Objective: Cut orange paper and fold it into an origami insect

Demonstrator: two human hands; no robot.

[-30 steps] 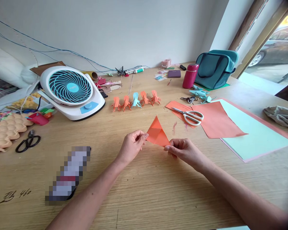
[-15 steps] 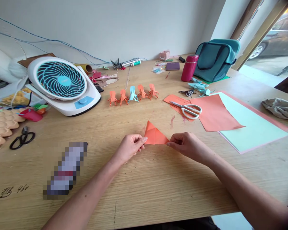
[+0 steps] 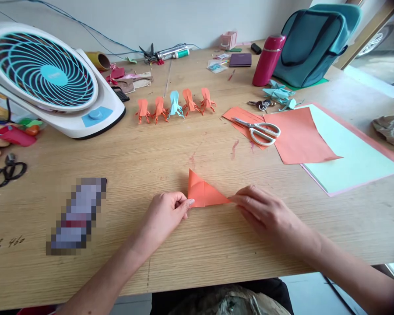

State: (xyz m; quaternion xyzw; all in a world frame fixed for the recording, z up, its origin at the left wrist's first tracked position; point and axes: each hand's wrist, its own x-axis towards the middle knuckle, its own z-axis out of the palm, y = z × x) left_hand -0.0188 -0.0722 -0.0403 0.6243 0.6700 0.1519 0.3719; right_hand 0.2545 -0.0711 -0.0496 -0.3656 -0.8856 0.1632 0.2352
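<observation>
A folded orange paper triangle [image 3: 203,192] lies on the wooden table [image 3: 190,245] right in front of me. My left hand [image 3: 166,214] pinches its left corner with curled fingers. My right hand [image 3: 265,212] holds its right corner, fingertips pressed against the table. A row of small folded paper figures [image 3: 175,104], orange with one light blue, stands farther back.
White-handled scissors [image 3: 259,130] lie on orange paper sheets [image 3: 292,138] beside a pale green sheet [image 3: 348,162]. A white and teal fan [image 3: 49,78] stands at the back left, black scissors [image 3: 7,170] at the left edge. A pink bottle [image 3: 268,60] and teal bag [image 3: 318,41] stand behind.
The paper triangle came down from being held upright in the air to lying flat on the table, both hands lowering with it. The camera tilted down and closer.
</observation>
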